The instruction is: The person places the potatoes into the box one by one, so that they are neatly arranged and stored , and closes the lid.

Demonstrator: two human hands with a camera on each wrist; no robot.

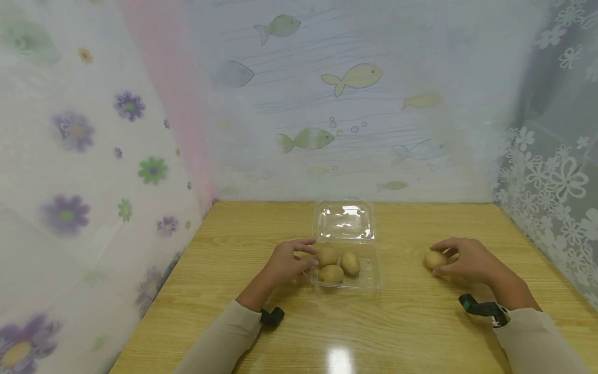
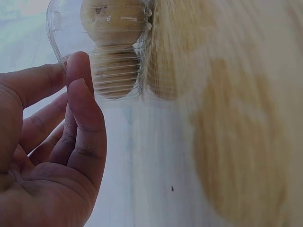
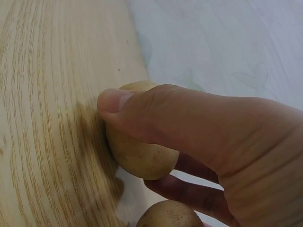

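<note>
A hinged clear plastic container [image 1: 369, 280] lies with its lid [image 1: 344, 221] folded back toward the wall. Inside it are three potatoes: one at the back left [image 1: 326, 256], one at the front left [image 1: 330, 274] and one to the right [image 1: 350, 264]. My left hand [image 1: 290, 264] pinches the container's left rim with thumb and fingertips. Well to the right, my right hand [image 1: 472, 262] grips another potato [image 1: 435, 260] between thumb and fingers, close over the table. A further potato [image 3: 169, 215] shows beneath that hand in the right wrist view; the hand hides it in the head view.
The wooden table [image 1: 402, 332] runs back to a wall covering [image 1: 355, 114] printed with fish. Flowered sheets hang along the left [image 1: 93, 182] and right [image 1: 556, 182] sides. Each wrist wears a small black camera mount.
</note>
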